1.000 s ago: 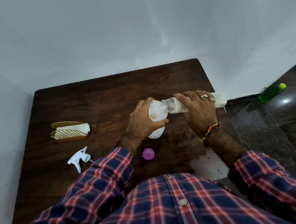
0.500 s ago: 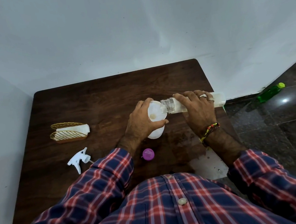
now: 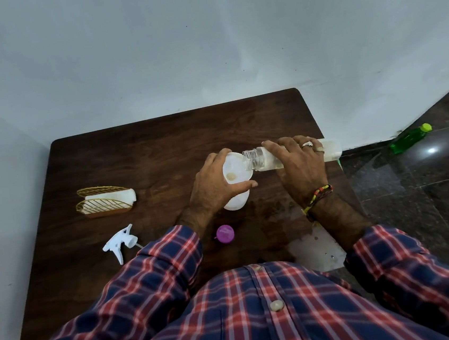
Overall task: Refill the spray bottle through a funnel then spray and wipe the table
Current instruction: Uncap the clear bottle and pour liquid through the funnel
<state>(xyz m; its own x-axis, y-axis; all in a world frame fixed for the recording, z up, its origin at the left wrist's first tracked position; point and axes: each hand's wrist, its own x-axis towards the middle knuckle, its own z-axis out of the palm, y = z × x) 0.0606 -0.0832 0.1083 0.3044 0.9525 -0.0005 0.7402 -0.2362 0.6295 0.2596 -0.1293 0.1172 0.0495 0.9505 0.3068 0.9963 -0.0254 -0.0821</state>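
Near the right edge of the dark wooden table (image 3: 159,138), a white plastic funnel (image 3: 235,168) on a white bottle (image 3: 235,202) is gripped by the left hand (image 3: 214,187). A clear ribbed-neck bottle (image 3: 261,160), tipped level, is clasped by the right hand (image 3: 300,167), mouth over the funnel.

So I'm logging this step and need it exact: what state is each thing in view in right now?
Clear bottle: uncapped, tipped sideways, mouth over the funnel.
Funnel: seated on the spray bottle.
Spray bottle: upright, sprayer off.
Trigger sprayer: detached, lying on the table.
Purple cap: off, on the table.
Left hand: grips the funnel.
Right hand: grips the clear bottle.
Green bottle: capped, on the floor.
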